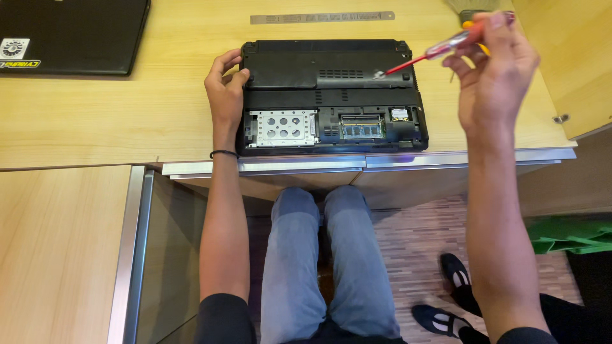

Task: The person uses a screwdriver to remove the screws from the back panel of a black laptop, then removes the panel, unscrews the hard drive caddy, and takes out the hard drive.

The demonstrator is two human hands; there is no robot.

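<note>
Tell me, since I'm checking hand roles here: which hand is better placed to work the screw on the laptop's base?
Right. The right hand holds the screwdriver, tip on the laptop base; the left hand grips its left edge.

My worktop [127,114] is pale, wood-grained board with a metal strip along its near edge. At its centre lies a black laptop [331,95], turned upside down, its bottom cover partly off so that a silver drive bay and a green memory board show along the near side; its near edge sits almost flush with the edge of the worktop. At twelve o'clock from it, just apart, lies a flat steel ruler [322,17], set parallel to the laptop's far side. At ten o'clock, well apart, rests a second black laptop [70,35], closed, running out of view at the top left.
</note>
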